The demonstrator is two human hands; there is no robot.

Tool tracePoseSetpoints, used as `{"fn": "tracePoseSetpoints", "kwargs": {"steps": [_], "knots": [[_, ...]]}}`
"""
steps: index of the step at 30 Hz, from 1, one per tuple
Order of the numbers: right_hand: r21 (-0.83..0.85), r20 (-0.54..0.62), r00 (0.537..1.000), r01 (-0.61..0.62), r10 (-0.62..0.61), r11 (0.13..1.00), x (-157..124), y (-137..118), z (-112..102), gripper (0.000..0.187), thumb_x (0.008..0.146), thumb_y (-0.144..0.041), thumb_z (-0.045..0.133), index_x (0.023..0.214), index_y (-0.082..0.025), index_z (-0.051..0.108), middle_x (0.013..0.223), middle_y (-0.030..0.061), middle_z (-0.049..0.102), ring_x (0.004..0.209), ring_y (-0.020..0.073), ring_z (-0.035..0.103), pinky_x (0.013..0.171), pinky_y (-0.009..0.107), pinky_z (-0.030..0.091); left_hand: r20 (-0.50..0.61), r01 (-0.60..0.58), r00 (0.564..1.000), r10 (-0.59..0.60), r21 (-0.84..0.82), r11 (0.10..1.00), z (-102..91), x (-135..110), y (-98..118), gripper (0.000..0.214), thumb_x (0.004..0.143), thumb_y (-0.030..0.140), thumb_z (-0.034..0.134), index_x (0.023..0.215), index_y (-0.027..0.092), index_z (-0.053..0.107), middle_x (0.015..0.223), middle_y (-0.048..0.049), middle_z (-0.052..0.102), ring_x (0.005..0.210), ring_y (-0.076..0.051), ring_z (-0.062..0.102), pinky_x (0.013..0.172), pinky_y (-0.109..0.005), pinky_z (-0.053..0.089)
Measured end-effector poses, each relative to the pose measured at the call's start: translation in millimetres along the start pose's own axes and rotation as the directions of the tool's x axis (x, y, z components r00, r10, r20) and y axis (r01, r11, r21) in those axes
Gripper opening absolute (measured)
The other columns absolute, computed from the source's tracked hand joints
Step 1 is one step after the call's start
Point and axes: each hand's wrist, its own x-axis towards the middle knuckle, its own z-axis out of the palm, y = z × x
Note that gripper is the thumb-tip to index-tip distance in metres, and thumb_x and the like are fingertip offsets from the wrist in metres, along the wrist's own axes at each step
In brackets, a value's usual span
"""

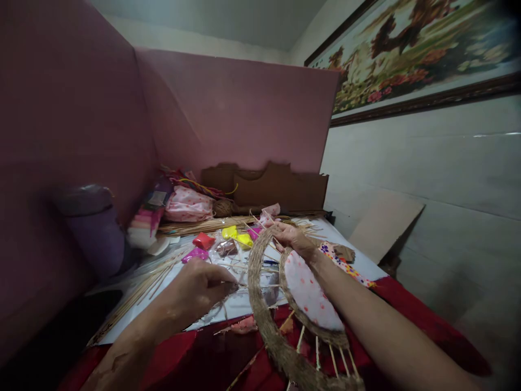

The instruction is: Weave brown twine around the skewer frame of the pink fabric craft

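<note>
My right grip (293, 238) clasps the twine-wrapped frame (256, 288); whether my left grip (203, 283), bunched left of it, pinches anything, I can't tell.

A framed picture (423, 54) hangs on the wall (456, 168) beside pink panels (240, 114).

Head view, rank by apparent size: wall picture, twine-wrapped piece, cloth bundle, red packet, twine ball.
1. Wall picture
2. Twine-wrapped piece
3. Cloth bundle
4. Red packet, twine ball: too alike to rank
</note>
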Motion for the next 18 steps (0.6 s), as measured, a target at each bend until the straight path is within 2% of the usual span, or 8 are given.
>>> {"fn": "tracePoseSetpoints", "kwargs": {"steps": [6,12,18], "knots": [[0.035,-0.031,0.999,-0.018,0.019,0.999,0.2,1.1,-0.5,0.039,0.065,-0.02,0.071,0.101,-0.014,0.058,0.063,-0.003,0.061,0.036,0.0033,0.046,0.034,0.015,0.028,0.018,-0.057,0.998,0.056,0.028,0.998,3.7,-1.7,-5.8,0.026,0.077,0.031,0.054,0.087,0.016,0.072,0.062,-0.0016,0.063,0.055,-0.012,0.049,0.05,-0.021,0.033],[0.07,-0.033,0.999,0.006,-0.003,0.998,0.4,0.0,-1.3,0.036,0.065,-0.019,0.071,0.098,-0.015,0.057,0.063,-0.0035,0.06,0.037,0.003,0.045,0.035,0.014,0.03,-0.017,-0.08,0.997,0.082,0.095,0.992,3.4,-2.5,-3.7,0.029,0.079,0.035,0.052,0.089,0.017,0.073,0.06,-0.0011,0.061,0.054,-0.011,0.045,0.051,-0.021,0.032],[0.107,-0.094,0.996,0.012,-0.002,0.994,1.2,-3.7,-5.3,0.033,0.066,-0.018,0.07,0.096,-0.016,0.057,0.062,-0.0041,0.059,0.035,0.0029,0.042,0.033,0.014,0.028,-0.057,-0.075,0.995,0.08,0.091,0.993,-0.1,-2.3,-5.6,0.029,0.079,0.035,0.052,0.094,0.019,0.072,0.06,-0.0006,0.061,0.055,-0.011,0.043,0.051,-0.021,0.031]]}}
